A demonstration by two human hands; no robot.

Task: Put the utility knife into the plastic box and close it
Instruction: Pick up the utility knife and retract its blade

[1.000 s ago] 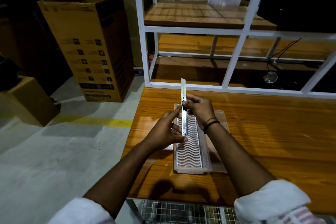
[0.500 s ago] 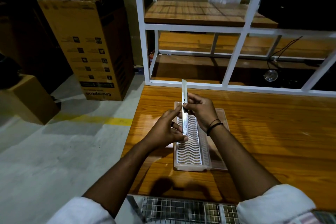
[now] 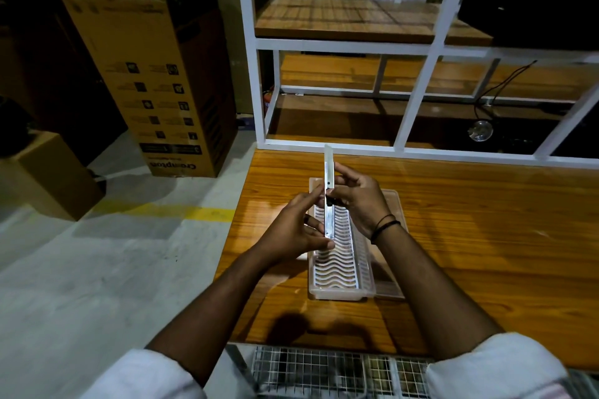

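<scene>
A slim silver utility knife (image 3: 328, 172) stands nearly upright above the table, its blade pointing away from me. My left hand (image 3: 293, 230) pinches its lower end and my right hand (image 3: 359, 201) grips it at the black slider near the middle. Directly beneath lies the clear plastic box (image 3: 337, 275), open, with a white wavy-ribbed insert inside. Its transparent lid (image 3: 393, 201) lies folded flat to the right, partly hidden by my right wrist.
The box rests near the left edge of a wooden table (image 3: 486, 236). A white metal shelf frame (image 3: 418, 97) rises along the table's far edge. A tall cardboard carton (image 3: 162, 81) stands on the floor to the left. A wire mesh basket (image 3: 324, 369) sits below the near edge.
The hands and the knife have barely shifted. The view has tilted slightly, so the table sits a little higher in the frame.
</scene>
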